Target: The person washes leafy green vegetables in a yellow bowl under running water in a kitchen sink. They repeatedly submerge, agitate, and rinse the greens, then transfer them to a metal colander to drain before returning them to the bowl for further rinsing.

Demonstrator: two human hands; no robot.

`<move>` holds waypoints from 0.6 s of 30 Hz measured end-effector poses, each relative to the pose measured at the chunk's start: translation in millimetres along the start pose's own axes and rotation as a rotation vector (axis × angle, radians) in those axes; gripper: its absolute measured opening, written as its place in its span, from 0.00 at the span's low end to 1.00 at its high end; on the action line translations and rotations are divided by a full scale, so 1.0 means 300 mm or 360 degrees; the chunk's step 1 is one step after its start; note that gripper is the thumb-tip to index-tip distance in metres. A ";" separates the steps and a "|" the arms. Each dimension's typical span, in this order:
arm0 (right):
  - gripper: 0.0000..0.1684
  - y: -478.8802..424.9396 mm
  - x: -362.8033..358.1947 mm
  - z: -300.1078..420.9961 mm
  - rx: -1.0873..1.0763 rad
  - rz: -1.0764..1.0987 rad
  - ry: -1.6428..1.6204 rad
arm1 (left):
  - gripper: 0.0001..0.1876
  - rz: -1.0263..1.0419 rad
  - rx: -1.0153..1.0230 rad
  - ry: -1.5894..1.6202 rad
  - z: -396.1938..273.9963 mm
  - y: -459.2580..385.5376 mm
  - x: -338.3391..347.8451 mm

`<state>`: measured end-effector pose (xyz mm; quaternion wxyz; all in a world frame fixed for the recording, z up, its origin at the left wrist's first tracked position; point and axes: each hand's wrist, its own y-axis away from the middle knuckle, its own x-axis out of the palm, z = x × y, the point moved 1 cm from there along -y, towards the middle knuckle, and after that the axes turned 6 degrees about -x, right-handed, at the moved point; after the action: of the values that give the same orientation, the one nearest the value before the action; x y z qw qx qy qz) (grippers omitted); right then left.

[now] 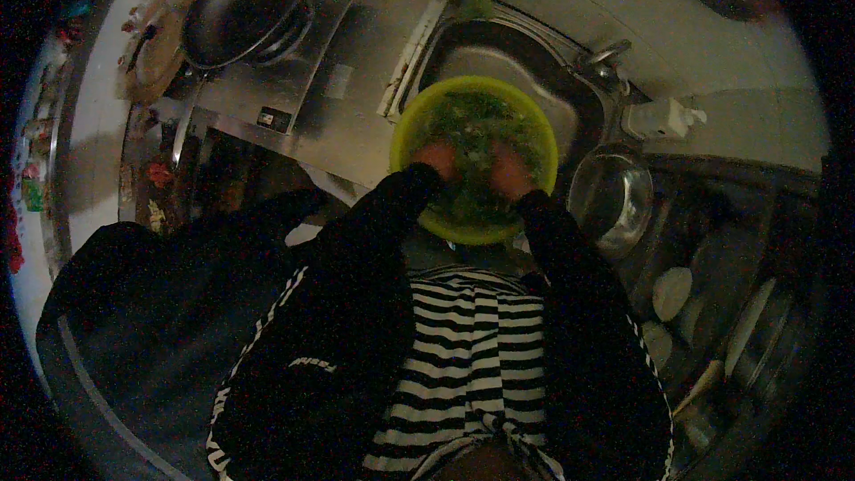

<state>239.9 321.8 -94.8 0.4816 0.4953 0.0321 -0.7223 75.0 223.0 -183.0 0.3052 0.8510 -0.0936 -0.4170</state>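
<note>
A yellow-green basin [552, 167] holds a mass of leafy greens [471, 123] and stands over the near part of a metal sink [534, 90]. My left hand [437, 159] reaches over its left side into the greens, the fingers blurred. My right hand [511, 170] is in the greens on the right side, blurred too. Both hands are apart from each other; whether the fingers close on any leaves cannot be made out in the dim light.
A faucet [606, 57] is behind the sink at the right, with a clear bowl [611, 197] beside the basin. A dark pan [246, 3] sits at the upper left near a round wooden board [160, 47]. Dishes [671, 294] stand at the right; a dark-sleeved person [160, 307] is close at the left.
</note>
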 end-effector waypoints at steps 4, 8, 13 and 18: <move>0.30 0.092 -0.163 0.161 -0.0249 -0.0093 -0.0486 | 0.19 -0.0336 0.0306 0.0643 0.143 0.038 0.035; 0.31 0.162 -0.123 0.057 -0.0560 -0.0203 0.0267 | 0.28 -0.0657 0.0334 0.0510 0.032 0.216 -0.106; 0.39 0.175 -0.299 0.277 -0.0602 0.0044 0.0555 | 0.38 -0.0879 0.0131 -0.0016 -0.098 0.382 -0.254; 0.51 0.029 -0.297 0.336 -0.0520 0.0069 0.0665 | 0.39 -0.0684 -0.0137 -0.0174 -0.131 0.310 -0.218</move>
<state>181.2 323.6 26.6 0.5534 0.5498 0.2365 -0.5792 72.5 193.3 -66.3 0.2397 0.8137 0.0914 -0.5216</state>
